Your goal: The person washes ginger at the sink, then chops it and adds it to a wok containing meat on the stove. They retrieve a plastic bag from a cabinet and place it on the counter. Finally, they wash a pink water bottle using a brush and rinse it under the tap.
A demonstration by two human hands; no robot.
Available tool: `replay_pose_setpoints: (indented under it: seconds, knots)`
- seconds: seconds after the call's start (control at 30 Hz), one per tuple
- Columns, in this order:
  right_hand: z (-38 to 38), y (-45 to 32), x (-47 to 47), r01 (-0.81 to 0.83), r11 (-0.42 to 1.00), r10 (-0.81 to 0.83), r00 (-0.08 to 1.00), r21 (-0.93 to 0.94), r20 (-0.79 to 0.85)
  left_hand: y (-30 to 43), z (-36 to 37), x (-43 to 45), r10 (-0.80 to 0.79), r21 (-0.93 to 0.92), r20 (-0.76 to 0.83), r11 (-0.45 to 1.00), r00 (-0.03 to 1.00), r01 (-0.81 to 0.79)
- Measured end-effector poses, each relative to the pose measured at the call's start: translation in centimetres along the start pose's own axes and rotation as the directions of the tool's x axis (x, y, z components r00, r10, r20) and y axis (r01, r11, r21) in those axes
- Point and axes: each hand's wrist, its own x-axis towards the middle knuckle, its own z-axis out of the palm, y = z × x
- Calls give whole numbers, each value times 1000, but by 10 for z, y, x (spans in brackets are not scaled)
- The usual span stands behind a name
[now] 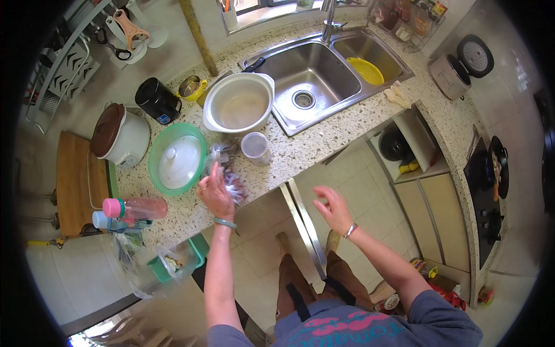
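Observation:
My left hand (217,197), with a green bangle at the wrist, reaches over the counter's front edge beside clear plastic bags (234,184) of dark reddish contents. Its fingers are extended; whether they touch the plastic is hard to tell. My right hand (333,210) hovers in front of the counter, loosely bent and holding nothing. Just behind the bags stands a lidded clear plastic tub (256,147). Left of them, a white lid with a knob (178,162) lies in a green plastic basin (156,178). A large white pot (238,106) with some liquid rests by the sink.
The steel double sink (310,71) has a yellow basket (365,71) in its right bowl. A knife (255,65) lies at its left rim. Bottles (143,208) and a white cooker (125,139) stand left. An open under-counter compartment (403,152) and hob (481,204) are right.

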Motion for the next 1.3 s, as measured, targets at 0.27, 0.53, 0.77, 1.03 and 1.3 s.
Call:
replay_pose_setpoints:
  seconds: [0.27,0.53,0.77,1.03,1.3]
  knots:
    - [-39,44,-97,-45,996,33,989,81,144,14,29,6,-416,-309,-299,894,859,325]
    - [-85,99,-135,-187,977,212,914,-106,345,70,-18,-32,-161,-12,-214,987,963,162]
    - [-25,88,-156,-124,856,428,716,-502,552,83,-24,-194,-609,-457,299,584,735,670]
    - [62,81,-212,-171,836,482,683,-522,549,110,-59,-394,-617,-119,733,299,286,947]
    - [184,77,-212,-37,943,288,585,-330,758,53,-132,-391,-540,137,837,44,-91,990]
